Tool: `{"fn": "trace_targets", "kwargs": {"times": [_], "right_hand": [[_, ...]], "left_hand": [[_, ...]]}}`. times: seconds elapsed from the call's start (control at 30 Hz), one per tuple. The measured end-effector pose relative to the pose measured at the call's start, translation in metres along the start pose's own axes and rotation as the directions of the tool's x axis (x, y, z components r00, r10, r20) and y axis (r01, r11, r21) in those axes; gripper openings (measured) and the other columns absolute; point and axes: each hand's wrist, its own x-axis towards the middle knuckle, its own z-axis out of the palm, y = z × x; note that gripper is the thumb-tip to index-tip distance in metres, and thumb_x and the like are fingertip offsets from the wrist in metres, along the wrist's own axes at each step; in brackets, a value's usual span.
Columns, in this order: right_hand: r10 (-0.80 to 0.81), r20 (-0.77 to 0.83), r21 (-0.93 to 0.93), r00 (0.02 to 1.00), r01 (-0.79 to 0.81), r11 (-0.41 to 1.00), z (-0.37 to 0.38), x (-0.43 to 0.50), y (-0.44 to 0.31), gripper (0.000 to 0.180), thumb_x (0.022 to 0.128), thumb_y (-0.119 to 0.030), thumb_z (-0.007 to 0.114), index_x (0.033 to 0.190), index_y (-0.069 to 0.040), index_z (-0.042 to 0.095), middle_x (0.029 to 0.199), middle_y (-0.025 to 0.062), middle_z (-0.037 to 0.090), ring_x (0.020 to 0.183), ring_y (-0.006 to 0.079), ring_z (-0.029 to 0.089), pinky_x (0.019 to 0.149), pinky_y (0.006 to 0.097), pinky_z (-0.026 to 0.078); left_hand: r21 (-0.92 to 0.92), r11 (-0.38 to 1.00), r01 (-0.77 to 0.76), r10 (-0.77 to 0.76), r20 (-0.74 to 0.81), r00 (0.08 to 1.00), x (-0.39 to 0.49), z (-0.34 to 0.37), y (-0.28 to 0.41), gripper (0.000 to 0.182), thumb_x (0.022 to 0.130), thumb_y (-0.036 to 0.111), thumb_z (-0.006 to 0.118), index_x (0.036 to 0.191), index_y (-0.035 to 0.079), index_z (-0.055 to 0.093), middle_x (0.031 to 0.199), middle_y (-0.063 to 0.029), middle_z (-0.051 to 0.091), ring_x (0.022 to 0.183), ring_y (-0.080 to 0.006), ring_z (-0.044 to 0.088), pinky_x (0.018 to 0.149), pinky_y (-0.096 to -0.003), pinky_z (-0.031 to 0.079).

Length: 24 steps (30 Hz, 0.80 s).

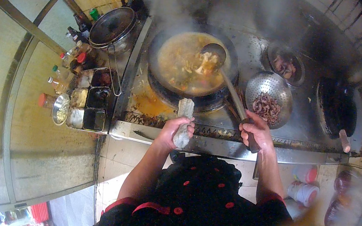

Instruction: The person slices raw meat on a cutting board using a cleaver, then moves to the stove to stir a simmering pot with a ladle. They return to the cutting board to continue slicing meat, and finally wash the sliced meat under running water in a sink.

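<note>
My right hand (258,131) grips the dark handle of a long metal ladle (234,92). Its bowl sits in the wok (153,56), with pale pieces of food in or against it. Cloudy yellow-orange broth with food pieces (179,56) fills much of the wok, and steam rises from it. In my left hand (178,132) is a pale grey wrapped grip, apparently a cloth around the wok's handle (186,107); what lies under the wrapping is hidden. Right of the ladle, a perforated metal strainer (269,86) holds dark reddish strips of food (267,108).
Behind the strainer stands a metal bowl (302,73) of dark food pieces. A second dark wok (338,108) rests at the far right. At left are a seasoning rack (95,117), bottles (60,84), a small bowl (61,109) and a pot with a wire skimmer (113,27).
</note>
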Motion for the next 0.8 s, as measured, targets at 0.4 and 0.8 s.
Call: {"fn": "trace_targets", "kwargs": {"times": [0.4,0.8], "right_hand": [[-0.162,0.031,-0.647,0.986,0.144,0.749,0.003,0.002,0.004,0.066,0.082,0.0,0.058,0.144,-0.007,0.037,0.074,0.0055,0.058,0.053,0.013,0.055,0.045,0.0295,0.046],[-0.407,0.064,-0.863,0.911,0.255,0.435,0.002,-0.007,0.002,0.061,0.079,-0.005,0.06,0.138,-0.008,0.048,0.077,0.0117,0.06,0.065,0.0161,0.055,0.068,0.0293,0.049]], "left_hand": [[0.08,0.995,0.052,-0.054,0.013,0.998,0.006,0.007,0.01,0.026,0.08,0.003,0.057,0.104,-0.003,0.051,0.082,-0.0067,0.054,0.068,-0.0159,0.055,0.058,-0.0288,0.05],[0.189,0.982,0.029,-0.017,-0.066,0.998,0.011,0.009,0.006,0.009,0.081,0.008,0.059,0.085,0.002,0.055,0.068,-0.0068,0.056,0.057,-0.0181,0.056,0.052,-0.03,0.05]]}}
